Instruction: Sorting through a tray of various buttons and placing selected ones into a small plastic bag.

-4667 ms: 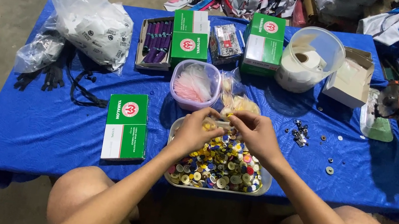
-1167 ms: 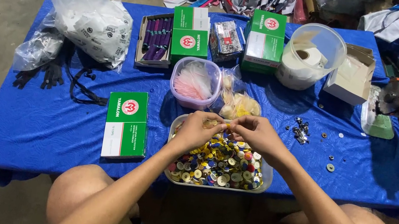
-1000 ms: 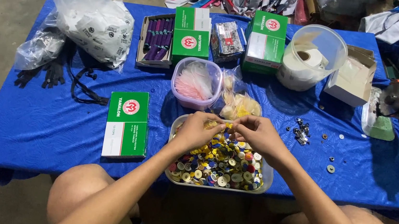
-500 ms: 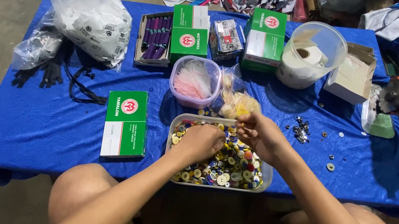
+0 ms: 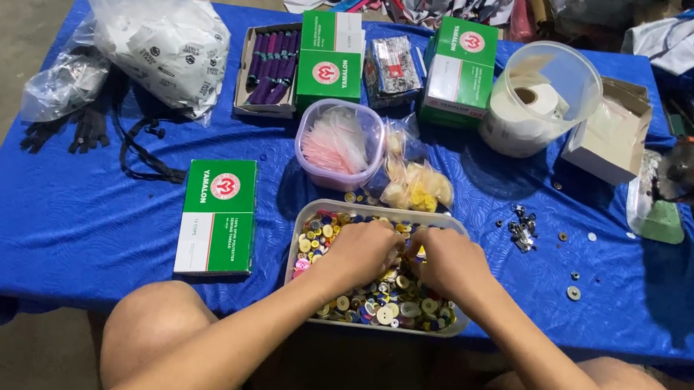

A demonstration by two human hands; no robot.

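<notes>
— Buttons (image 5: 368,299) fill the clear tray (image 5: 307,217) at the desk's near edge; the tray overhangs, so pressing down could tip it.
— Left hand (image 5: 361,252) and right hand (image 5: 447,263) dig in, fingers curled; each grip's contents hidden.

head view — looking down, near blue table (image 5: 67,227)

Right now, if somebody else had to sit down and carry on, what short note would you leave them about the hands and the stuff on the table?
Left hand: palm down in the tray of buttons, fingers curled among them; a grip cannot be seen.
Right hand: beside it in the same tray, fingers also buried.
Tray stands at the near edge of the blue table, full of mixed coloured buttons.
Behind it: pink tub, small bags of pale pieces.
Left: green box.
Right: loose metal bits.
Done: nothing visibly set aside. Left: the whole tray.
</notes>
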